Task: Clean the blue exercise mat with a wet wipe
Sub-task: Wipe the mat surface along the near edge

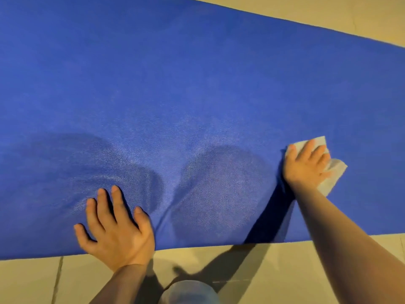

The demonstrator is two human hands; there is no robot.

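Seen from the head camera, the blue exercise mat [197,84] is laid flat on a pale tiled floor [285,266] and fills most of the frame; its near edge runs along the bottom and its far edge slants across the top right corner.

The wet wipe [333,172] is pressed onto the mat under the right hand [306,165], toward the mat's right side; the fingers [318,153] are spread flat over the wipe rather than pinched round it, and crumpled white ends are seen past the fingertips and beside the palm. The left hand [116,229] is laid palm down near the near edge, fingers splayed, nothing held; it is judged to be steadying the mat.

Two darker rounded patches are seen between the hands, with a paler sheen around them; whether these are damp wiped areas or shadows cannot be told. The wiping is judged to be under way in the near strip only; the broad far part of the mat shows no such marks and is presumably left to be done.

The mat's surface is finely pebbled; the floor is cream tile with a visible grout line at lower left; warm light is thrown from above, and arm shadows are cast on floor and mat. Little else of the room is shown.
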